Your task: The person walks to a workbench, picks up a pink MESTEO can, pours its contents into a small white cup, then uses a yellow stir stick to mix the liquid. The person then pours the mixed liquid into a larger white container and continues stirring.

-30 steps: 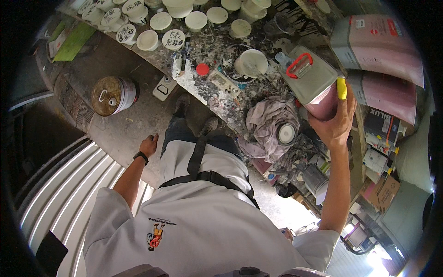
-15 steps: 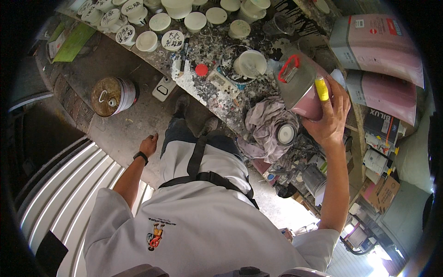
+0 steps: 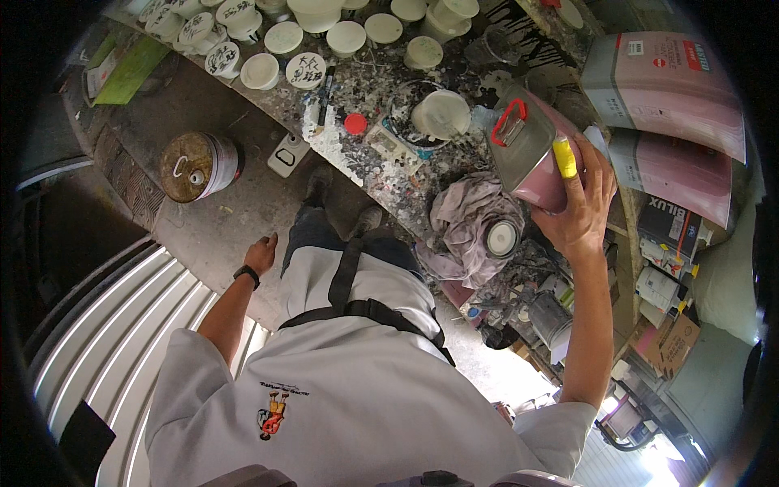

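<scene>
Tilted since a second ago: can [image 3: 531,154], clasped in outstretched right hand [image 3: 579,207], base hidden; left hand [image 3: 260,256] lowered, grip unclear.

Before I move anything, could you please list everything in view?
bench: one, multicoloured, top centre
cup: one, pale, on bench
scale: one, pale, by cup
can: one, grey and pink, right of cup
tubs: many, white, bench's far side
cap: one, red, on bench
marker: one, black, bench edge
cloth: one, greyish, below can
tins: two, pink, right side
drum: one, brown top, left
carton: one, brown, lower right
shirt: one, white, lower centre
left hand: one, black wristband, left
right hand: one, yellow finger cover, gripping can
</scene>
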Motion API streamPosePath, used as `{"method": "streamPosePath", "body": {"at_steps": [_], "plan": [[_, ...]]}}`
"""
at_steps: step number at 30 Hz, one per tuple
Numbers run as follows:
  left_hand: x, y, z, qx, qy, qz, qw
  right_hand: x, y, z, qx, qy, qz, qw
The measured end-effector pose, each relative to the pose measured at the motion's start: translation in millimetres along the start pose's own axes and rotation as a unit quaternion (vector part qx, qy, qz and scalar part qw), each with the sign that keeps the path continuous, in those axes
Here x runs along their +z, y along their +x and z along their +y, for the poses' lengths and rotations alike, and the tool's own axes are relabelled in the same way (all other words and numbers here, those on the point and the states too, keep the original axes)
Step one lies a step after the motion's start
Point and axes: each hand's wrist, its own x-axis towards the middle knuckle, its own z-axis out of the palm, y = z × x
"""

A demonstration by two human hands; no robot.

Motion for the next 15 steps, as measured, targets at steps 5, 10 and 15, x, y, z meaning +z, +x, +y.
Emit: {"method": "streamPosePath", "body": {"at_steps": [5, 10, 15], "plan": [[-2.8, 4.9, 0.7, 0.015, 0.006, 0.009, 1.000, -0.9, 0.8, 1.5, -0.003, 0.001, 0.001, 1.000], [-18.3, 6.0, 15.7, -0.107, -0.084, -0.017, 0.991, -1.2, 1.8, 2.9, -0.003, -0.014, -0.006, 1.000], [-23.1, 3.8, 20.9, -0.095, -0.088, 0.001, 0.992, -1.1, 3.5, 3.6, -0.003, 0.001, 0.006, 1.000]]}}
